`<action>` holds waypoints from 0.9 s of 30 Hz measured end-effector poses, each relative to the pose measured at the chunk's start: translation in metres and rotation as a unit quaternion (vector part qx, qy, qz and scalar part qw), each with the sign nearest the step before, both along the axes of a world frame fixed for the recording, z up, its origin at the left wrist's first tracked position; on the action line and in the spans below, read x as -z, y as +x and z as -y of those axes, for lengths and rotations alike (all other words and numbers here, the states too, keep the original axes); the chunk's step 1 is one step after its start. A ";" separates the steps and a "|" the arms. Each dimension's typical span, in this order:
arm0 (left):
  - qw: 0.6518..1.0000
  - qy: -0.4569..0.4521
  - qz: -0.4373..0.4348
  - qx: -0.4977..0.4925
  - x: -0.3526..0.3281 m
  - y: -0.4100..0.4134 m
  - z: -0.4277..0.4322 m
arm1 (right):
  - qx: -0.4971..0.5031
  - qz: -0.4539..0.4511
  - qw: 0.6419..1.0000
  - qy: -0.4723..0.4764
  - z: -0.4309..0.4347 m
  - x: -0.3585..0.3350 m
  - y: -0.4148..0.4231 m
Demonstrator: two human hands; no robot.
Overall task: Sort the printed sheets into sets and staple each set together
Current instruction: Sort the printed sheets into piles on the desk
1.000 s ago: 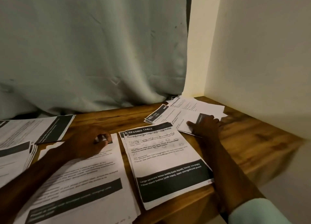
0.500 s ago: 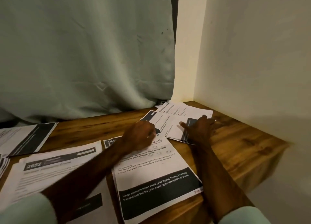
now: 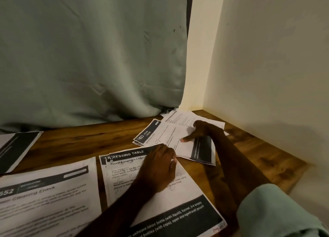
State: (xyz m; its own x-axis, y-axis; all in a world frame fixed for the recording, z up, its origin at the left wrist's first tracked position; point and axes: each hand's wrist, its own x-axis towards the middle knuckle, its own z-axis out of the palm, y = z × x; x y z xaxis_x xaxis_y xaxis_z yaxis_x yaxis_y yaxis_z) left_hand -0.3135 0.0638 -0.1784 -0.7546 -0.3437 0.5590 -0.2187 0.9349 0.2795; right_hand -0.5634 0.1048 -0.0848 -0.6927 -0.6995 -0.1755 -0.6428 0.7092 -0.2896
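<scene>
Printed sheets lie in piles on a wooden table (image 3: 85, 142). My left hand (image 3: 158, 167) rests on the middle pile, headed "DRESSING TABLE" (image 3: 179, 199), with its fingers bent down at that sheet's upper right corner; a pinch cannot be made out. My right hand (image 3: 204, 131) lies with spread fingers on the fanned pile in the far right corner (image 3: 169, 135), its thumb on the top sheet. A sheet numbered 1623 (image 3: 147, 135) sticks out at that pile's left. No stapler is in view.
A pile headed "Cleaning Check" (image 3: 53, 201) lies at the near left, and another sheet (image 3: 16, 147) at the far left edge. A green curtain (image 3: 89, 58) hangs behind the table. A cream wall (image 3: 267, 76) closes the right side.
My left hand has crossed from the near-left pile to the upper right corner of the "DRESSING TABLE" sheet. My right hand has stayed on the corner pile, fingers now spread wider.
</scene>
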 end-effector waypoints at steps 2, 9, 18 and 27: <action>1.000 -0.005 -0.012 -0.001 0.002 -0.001 0.001 | 0.000 0.017 1.000 0.026 0.011 0.005 -0.021; 1.000 -0.009 -0.023 -0.001 0.006 -0.003 0.002 | -0.065 0.028 0.997 0.008 0.043 0.026 -0.100; 0.997 -0.008 -0.071 0.013 0.008 -0.005 0.006 | -0.075 -0.011 0.994 -0.075 0.003 -0.035 -0.047; 0.987 0.129 -0.092 0.003 0.002 -0.005 0.011 | -0.027 0.021 0.878 -0.478 -0.076 -0.074 0.005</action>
State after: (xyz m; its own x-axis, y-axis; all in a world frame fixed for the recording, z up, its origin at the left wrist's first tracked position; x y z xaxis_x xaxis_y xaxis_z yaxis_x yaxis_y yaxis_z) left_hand -0.3182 0.0529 -0.1802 -0.6504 -0.4890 0.5813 -0.1371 0.8283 0.5433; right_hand -0.5588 0.1808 -0.0105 -0.6610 -0.5727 0.4849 -0.6428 0.0986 -0.7596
